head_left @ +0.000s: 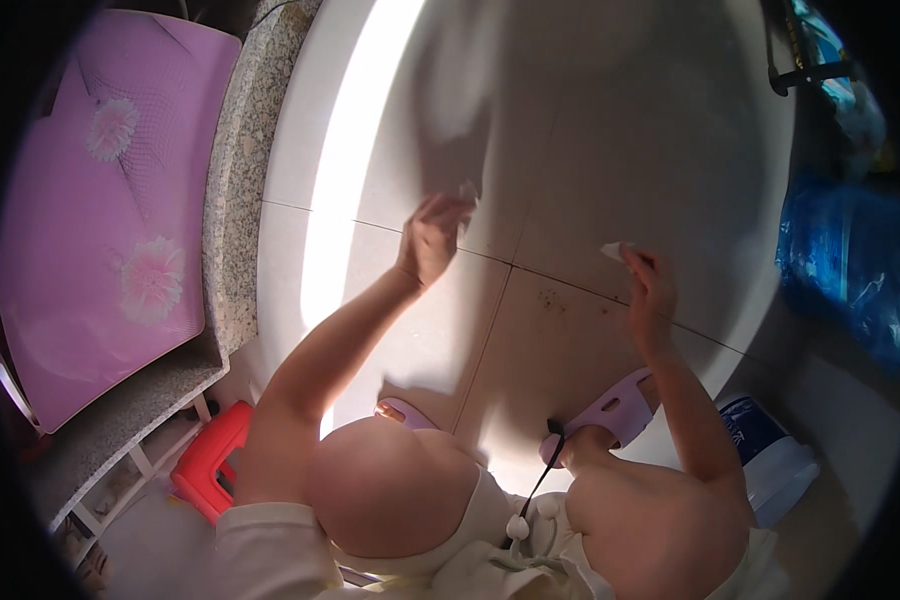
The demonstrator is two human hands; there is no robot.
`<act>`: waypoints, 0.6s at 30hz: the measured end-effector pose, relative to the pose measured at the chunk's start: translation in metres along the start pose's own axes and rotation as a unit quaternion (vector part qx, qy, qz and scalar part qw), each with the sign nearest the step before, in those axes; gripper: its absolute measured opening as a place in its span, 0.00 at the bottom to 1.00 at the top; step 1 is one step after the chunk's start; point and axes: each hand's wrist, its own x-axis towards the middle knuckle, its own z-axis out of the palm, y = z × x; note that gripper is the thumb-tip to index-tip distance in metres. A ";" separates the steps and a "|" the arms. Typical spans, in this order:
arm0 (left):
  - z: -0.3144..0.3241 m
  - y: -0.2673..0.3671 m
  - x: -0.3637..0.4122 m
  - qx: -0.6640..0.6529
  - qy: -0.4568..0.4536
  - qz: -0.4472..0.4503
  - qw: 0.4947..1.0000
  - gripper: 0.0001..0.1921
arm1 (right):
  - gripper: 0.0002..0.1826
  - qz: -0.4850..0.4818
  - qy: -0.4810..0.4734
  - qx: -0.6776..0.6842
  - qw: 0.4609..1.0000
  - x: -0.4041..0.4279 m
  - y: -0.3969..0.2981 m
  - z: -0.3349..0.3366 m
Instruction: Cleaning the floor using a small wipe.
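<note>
My left hand (pixel 430 238) is raised over the tiled floor, its fingers closed on a small pale, thin piece (pixel 468 196). Blur hides what that piece is made of; it could be tissue or paper. To the right, my right hand (pixel 651 292) pinches another small white piece (pixel 613 251) between thumb and fingers. The two hands are apart, both in front of my bent knees. Beneath them lie light floor tiles (pixel 555 187) with dark joints and a patch of dark specks (pixel 551 301).
A pink flowered panel (pixel 157 202) rests on a speckled stone counter (pixel 240 157) at left. Below it stands a red plastic stool (pixel 202 465). On the right are a blue plastic bag (pixel 840 262) and a white-and-blue bucket (pixel 780 472). I wear lilac slippers (pixel 600 412).
</note>
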 end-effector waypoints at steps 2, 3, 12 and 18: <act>0.004 0.025 -0.020 -0.045 -0.115 -0.003 0.992 0.16 | 0.21 0.015 0.041 -0.042 0.998 0.023 0.012 -0.018; -0.001 0.032 -0.017 -0.048 -0.122 -0.002 0.991 0.14 | 0.21 0.017 0.044 -0.040 0.998 0.032 0.028 -0.023; -0.016 -0.045 0.047 0.092 0.076 -0.045 0.992 0.10 | 0.16 -0.047 0.001 -0.115 0.992 0.019 0.022 0.035; 0.001 0.015 0.019 -0.049 -0.141 0.062 0.987 0.15 | 0.15 -0.039 -0.124 0.108 0.986 -0.029 -0.006 0.023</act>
